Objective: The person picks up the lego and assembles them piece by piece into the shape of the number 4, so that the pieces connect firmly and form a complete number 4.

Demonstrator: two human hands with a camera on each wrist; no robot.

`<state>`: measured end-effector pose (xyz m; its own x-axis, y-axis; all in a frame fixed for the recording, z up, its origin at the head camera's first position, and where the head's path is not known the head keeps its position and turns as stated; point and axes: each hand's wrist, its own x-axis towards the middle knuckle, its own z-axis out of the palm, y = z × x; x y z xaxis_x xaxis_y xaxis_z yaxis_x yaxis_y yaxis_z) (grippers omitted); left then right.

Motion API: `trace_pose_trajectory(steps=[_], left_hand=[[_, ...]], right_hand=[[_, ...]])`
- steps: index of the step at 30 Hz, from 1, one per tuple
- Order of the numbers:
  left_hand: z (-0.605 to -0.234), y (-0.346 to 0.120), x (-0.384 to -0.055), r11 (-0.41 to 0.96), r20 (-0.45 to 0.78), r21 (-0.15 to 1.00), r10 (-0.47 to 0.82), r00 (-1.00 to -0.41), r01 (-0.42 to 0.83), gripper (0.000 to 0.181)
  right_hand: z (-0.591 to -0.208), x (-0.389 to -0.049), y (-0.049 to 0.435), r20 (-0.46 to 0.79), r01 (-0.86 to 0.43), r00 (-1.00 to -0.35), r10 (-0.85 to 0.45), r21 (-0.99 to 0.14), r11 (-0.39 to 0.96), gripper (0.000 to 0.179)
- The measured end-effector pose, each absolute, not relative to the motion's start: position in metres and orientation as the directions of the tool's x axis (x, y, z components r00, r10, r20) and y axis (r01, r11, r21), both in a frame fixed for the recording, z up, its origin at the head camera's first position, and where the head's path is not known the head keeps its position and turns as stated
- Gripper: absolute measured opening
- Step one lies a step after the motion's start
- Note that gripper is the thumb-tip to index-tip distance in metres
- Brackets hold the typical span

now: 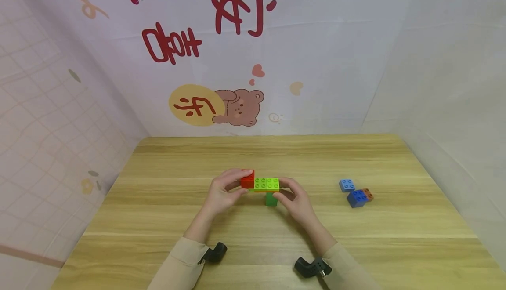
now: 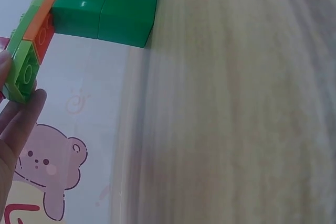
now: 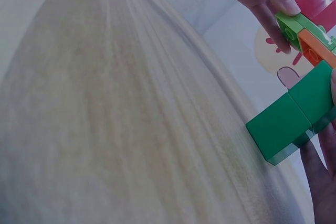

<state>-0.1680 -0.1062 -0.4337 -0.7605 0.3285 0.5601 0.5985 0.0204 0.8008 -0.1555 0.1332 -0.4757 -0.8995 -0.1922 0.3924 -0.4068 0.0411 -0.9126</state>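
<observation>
A build of toy bricks stands near the middle of the table. On its left end is a red brick [image 1: 247,179], which my left hand [image 1: 222,194] pinches along with the light green end beneath it. Light green bricks [image 1: 261,185] run across the top over an orange brick [image 2: 44,35]. Below their right part, two stacked dark green bricks [image 2: 105,15] form a column. My right hand [image 1: 295,198] grips the build's right end, its fingers around the top of that column. The right wrist view shows the red brick [image 3: 315,2] partly cut off.
To the right on the wooden table [image 1: 178,154] lie a light blue brick [image 1: 347,185], a dark blue brick [image 1: 357,198] and a brown-orange brick [image 1: 368,194] close together. A white printed cloth [image 1: 316,52] hangs behind the table and at both sides.
</observation>
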Motion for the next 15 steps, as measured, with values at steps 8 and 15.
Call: trace_pose_trajectory(steps=[8,15], left_hand=[[-0.4233,-0.1043,-0.1615,0.042,0.552,0.805,0.314,-0.773,0.592,0.045],[-0.4254,-0.1037,-0.1626,0.057,0.566,0.790,0.311,-0.763,0.610,0.045]], right_hand=[[-0.4747,-0.1553,0.1330,0.397,-0.412,-0.897,-0.196,-0.911,0.038,0.037],[-0.4740,-0.1548,0.1333,0.397,-0.414,-0.896,-0.199,-0.909,0.046,0.037]])
